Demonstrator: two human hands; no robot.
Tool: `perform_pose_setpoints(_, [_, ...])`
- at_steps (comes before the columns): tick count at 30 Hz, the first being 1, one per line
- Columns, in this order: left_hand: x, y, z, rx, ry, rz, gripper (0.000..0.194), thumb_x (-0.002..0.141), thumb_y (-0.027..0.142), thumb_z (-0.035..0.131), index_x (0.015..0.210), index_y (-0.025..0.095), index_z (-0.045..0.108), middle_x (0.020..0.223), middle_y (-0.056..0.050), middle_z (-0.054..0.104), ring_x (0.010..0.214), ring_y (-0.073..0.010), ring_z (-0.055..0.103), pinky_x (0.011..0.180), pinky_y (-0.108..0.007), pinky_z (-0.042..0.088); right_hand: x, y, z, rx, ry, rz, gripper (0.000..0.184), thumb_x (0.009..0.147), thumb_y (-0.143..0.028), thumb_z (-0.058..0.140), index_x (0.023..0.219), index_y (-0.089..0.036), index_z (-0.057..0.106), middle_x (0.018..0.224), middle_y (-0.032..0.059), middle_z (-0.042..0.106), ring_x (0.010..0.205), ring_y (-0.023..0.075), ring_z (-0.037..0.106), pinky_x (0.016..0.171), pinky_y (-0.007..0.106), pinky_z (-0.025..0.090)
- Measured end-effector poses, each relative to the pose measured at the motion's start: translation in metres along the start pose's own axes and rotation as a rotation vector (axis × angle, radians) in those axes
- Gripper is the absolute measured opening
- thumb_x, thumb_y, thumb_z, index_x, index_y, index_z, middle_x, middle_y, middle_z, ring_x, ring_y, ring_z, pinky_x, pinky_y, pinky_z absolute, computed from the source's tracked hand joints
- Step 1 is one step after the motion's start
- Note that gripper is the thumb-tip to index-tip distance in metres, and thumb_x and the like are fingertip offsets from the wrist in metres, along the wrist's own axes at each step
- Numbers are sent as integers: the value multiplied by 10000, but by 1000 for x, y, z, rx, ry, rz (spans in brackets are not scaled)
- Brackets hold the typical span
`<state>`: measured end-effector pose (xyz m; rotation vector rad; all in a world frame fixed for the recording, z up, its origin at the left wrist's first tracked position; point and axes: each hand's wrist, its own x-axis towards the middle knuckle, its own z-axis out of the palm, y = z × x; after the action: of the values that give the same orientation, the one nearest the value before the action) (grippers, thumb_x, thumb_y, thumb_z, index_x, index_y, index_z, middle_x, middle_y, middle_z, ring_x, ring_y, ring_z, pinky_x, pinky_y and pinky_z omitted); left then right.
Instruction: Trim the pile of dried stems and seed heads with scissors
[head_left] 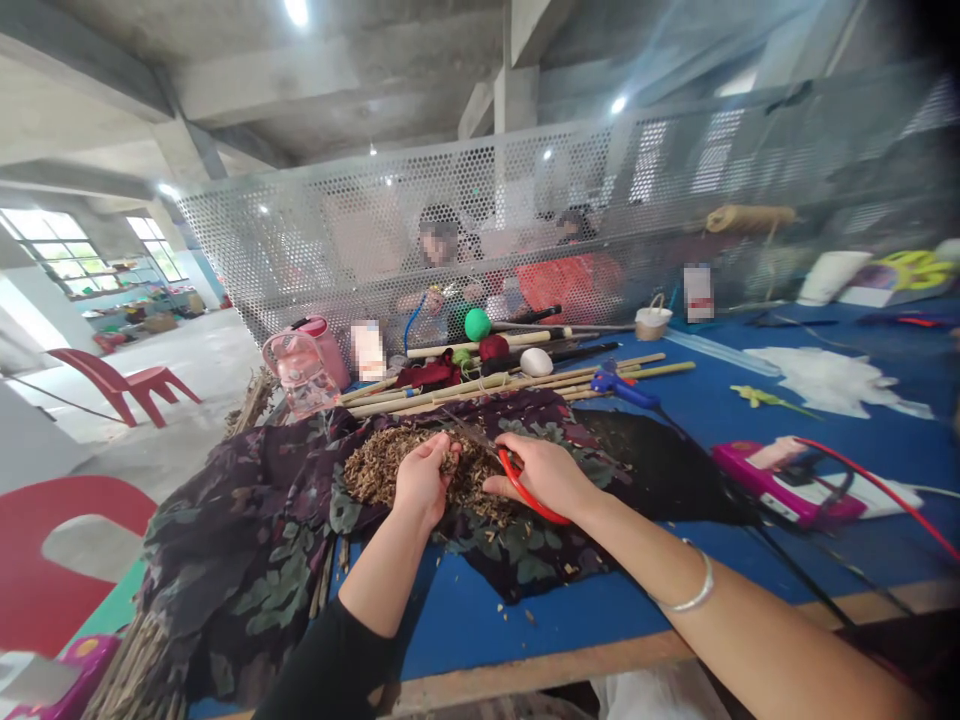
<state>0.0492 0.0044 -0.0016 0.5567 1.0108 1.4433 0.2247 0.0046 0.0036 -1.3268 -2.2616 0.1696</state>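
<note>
My right hand (551, 475) is closed around the red handles of a pair of scissors (534, 500), whose blades point left over the pile. Close by, my left hand (424, 478) has its fingers pinched together on dried plant bits, partly hidden by the fingers. Under both hands lies a heap of chopped brown plant bits (375, 465). It rests on a dark, leaf-patterned cloth (281, 520) spread over the blue table (465, 625). A few loose bits have scattered near the table's front edge.
Behind the heap lie bamboo sticks (420, 400), coloured balls and a blue glue gun (624, 388). A pink bag (307, 375) stands at the left. To the right is a magenta power strip (795, 490) with cords. A perforated metal screen (322, 240) closes the back; people sit beyond.
</note>
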Motion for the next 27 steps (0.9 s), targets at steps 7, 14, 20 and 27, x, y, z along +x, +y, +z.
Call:
perform_pose_setpoints(7, [-5, -5, 2, 22, -151, 32, 204, 546, 258, 757, 639, 123, 635, 633, -10, 632, 562, -68, 529, 563, -185, 393, -2, -1, 5, 20, 17, -75, 575, 682, -584, 609, 1068, -165, 526, 893, 85, 606, 819, 218, 589, 718, 310, 454])
perform_pose_setpoints(14, [-7, -8, 4, 165, -149, 64, 216, 545, 310, 727, 619, 127, 639, 624, -27, 648, 551, -91, 532, 564, -208, 384, -1, -1, 6, 53, 27, -106, 633, 642, -619, 632, 1075, -168, 533, 948, 103, 603, 897, 242, 583, 769, 333, 451])
perform_pose_setpoints(20, [-6, -8, 1, 330, -120, 173, 211, 583, 332, 689, 629, 129, 649, 667, -42, 672, 587, -109, 553, 576, -214, 389, -3, -2, 7, 46, -10, -81, 591, 671, -620, 605, 1068, -187, 542, 943, 88, 608, 889, 228, 591, 754, 312, 449])
perform_pose_setpoints(27, [-5, -9, -2, 366, -98, 97, 234, 600, 348, 682, 687, 133, 651, 687, -32, 663, 527, -76, 501, 433, -167, 283, -2, -5, 5, 23, -23, -55, 459, 705, -606, 575, 933, -208, 570, 823, 54, 639, 775, 211, 613, 660, 278, 432])
